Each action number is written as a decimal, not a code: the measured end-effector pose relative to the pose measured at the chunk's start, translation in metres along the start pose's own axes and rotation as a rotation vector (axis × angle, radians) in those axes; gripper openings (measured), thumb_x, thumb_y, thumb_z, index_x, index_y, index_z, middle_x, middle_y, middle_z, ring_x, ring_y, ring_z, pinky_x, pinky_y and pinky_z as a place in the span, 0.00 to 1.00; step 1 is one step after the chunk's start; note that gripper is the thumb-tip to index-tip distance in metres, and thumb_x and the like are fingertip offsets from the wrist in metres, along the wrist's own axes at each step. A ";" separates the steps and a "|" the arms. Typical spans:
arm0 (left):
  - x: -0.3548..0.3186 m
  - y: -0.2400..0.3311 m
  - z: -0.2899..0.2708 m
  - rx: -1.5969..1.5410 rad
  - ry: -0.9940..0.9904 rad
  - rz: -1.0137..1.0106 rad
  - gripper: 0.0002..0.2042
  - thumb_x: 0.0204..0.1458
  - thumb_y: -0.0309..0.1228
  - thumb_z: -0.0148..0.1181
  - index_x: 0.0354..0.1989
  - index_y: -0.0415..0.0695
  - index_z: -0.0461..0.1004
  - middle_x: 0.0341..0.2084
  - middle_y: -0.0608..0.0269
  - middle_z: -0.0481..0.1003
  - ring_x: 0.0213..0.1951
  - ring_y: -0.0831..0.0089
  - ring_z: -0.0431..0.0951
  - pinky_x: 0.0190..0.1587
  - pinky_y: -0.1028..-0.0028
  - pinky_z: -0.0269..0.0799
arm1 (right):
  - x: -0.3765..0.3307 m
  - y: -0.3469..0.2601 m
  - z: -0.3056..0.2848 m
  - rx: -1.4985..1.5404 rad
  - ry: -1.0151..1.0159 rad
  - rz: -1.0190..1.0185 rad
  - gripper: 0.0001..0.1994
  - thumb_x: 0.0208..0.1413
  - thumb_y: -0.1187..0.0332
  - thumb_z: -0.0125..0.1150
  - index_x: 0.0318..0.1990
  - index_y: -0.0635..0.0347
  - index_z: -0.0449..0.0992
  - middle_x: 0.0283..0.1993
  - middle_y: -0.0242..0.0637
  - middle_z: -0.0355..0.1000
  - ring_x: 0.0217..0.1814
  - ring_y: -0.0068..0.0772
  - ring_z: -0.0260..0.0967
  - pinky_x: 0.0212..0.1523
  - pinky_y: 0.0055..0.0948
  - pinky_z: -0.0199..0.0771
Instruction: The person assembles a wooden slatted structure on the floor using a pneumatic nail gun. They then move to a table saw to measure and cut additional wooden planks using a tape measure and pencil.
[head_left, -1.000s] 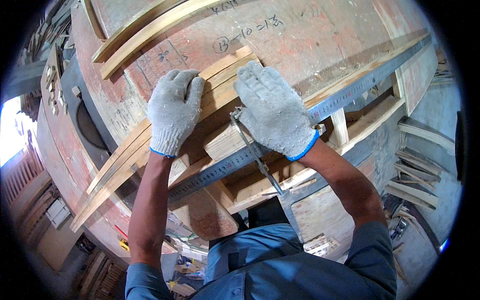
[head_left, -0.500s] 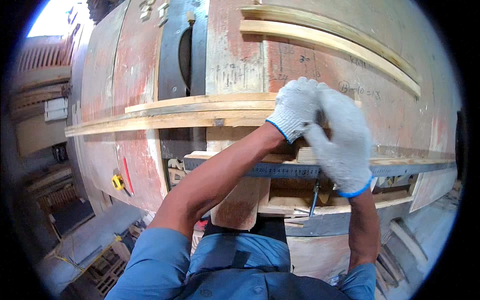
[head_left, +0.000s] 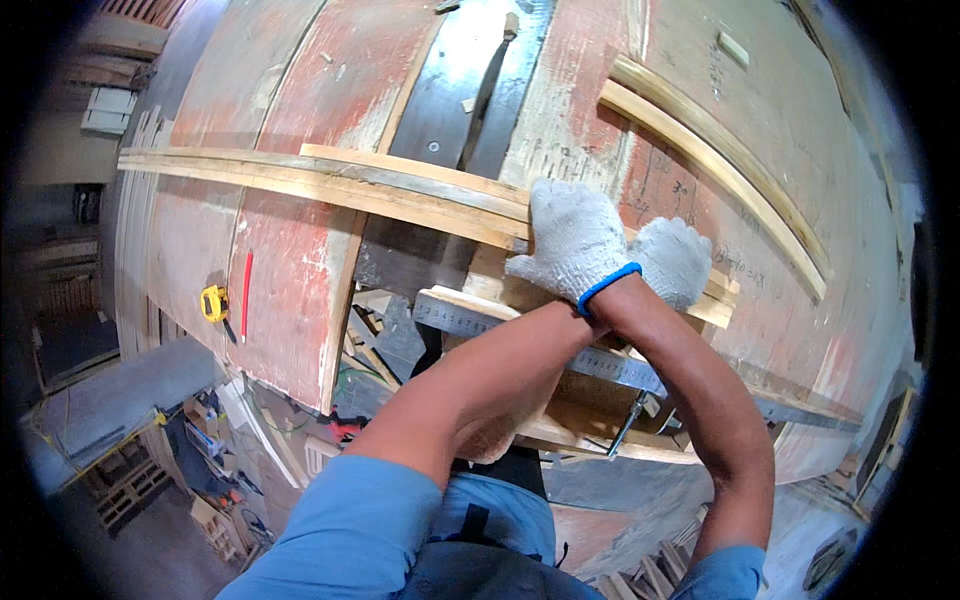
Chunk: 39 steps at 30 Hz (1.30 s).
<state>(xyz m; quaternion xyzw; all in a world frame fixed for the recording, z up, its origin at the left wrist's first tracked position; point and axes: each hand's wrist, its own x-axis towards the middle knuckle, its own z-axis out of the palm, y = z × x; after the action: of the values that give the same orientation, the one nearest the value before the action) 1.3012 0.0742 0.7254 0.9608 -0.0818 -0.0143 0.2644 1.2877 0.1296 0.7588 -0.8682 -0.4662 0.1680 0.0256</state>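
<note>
A bundle of long, pale wooden strips [head_left: 420, 195] lies across the table. My forearms cross near the bundle, the right over the left. My gloved right hand [head_left: 578, 240] is closed over the strips, its thumb on the near side and its fingers toward the far side. Just to its right, my gloved left hand [head_left: 672, 262] is also closed at the strips; its wrist is hidden beneath my right arm. Strip ends [head_left: 722, 292] stick out beyond the left hand. A steel ruler edge [head_left: 620, 368] runs along a wooden rail nearer to me, partly behind my forearms.
A dark metal plate with a slot [head_left: 480, 90] is set into the scuffed red tabletop [head_left: 300, 260]. Two loose strips [head_left: 720, 180] lie at far right. A yellow tape measure [head_left: 214, 303] and red pencil [head_left: 247, 290] lie left. A metal rod [head_left: 627, 425] protrudes from the near rail.
My right hand has moved left across my left arm, onto the strips. My left hand now sits right of it. The view has turned, and the strips slant down to the right.
</note>
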 end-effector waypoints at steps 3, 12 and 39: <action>0.006 0.006 0.008 -0.005 -0.051 -0.005 0.08 0.56 0.34 0.59 0.35 0.47 0.83 0.34 0.58 0.83 0.41 0.61 0.83 0.39 0.58 0.78 | 0.006 0.001 0.010 0.011 0.008 0.022 0.30 0.36 0.48 0.80 0.40 0.61 0.77 0.39 0.50 0.78 0.43 0.55 0.78 0.44 0.49 0.79; -0.020 0.005 0.013 -0.179 0.223 0.103 0.14 0.57 0.41 0.61 0.45 0.46 0.80 0.42 0.57 0.82 0.45 0.56 0.82 0.49 0.52 0.74 | 0.010 -0.009 -0.005 -0.122 0.063 -0.061 0.22 0.38 0.54 0.78 0.35 0.62 0.83 0.35 0.51 0.80 0.39 0.52 0.81 0.42 0.47 0.82; -0.219 -0.089 -0.137 -0.116 0.264 -0.046 0.23 0.53 0.26 0.67 0.59 0.43 0.75 0.54 0.51 0.77 0.58 0.52 0.76 0.63 0.55 0.70 | -0.149 0.201 0.002 -0.267 -0.084 0.112 0.35 0.35 0.55 0.83 0.49 0.62 0.71 0.43 0.48 0.75 0.49 0.53 0.74 0.51 0.48 0.77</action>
<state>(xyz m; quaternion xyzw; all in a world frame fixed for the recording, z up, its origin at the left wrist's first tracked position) 1.1085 0.2548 0.7946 0.9391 -0.0230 0.1016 0.3276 1.3719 -0.1055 0.7560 -0.8808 -0.4357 0.1417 -0.1192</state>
